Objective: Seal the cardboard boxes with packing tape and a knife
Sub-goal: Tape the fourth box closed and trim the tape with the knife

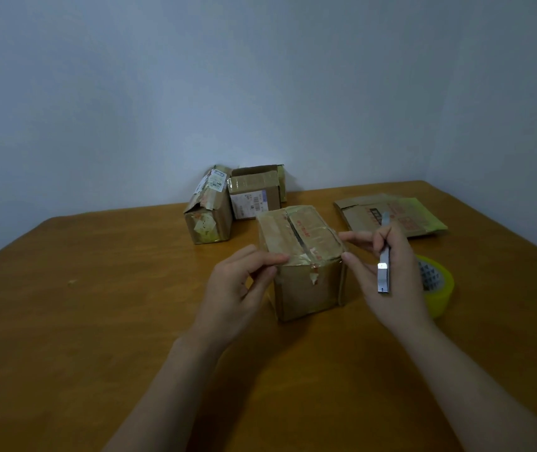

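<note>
A small cardboard box [306, 282] stands in the middle of the wooden table [97, 321], its top flaps closed with a dark seam between them and old tape on it. My left hand [237, 288] pinches the box's near left top corner. My right hand [387, 275] grips a silver utility knife [383, 272] between its fingers, while its thumb and fingertips touch the box's right top edge. A yellow roll of packing tape [440, 288] lies on the table just right of that hand, partly hidden by it.
Two more worn cardboard boxes [210, 213] [255, 194] stand at the back against the wall. A flattened cardboard box [391, 213] lies at the back right. The table's edges run along the left and right.
</note>
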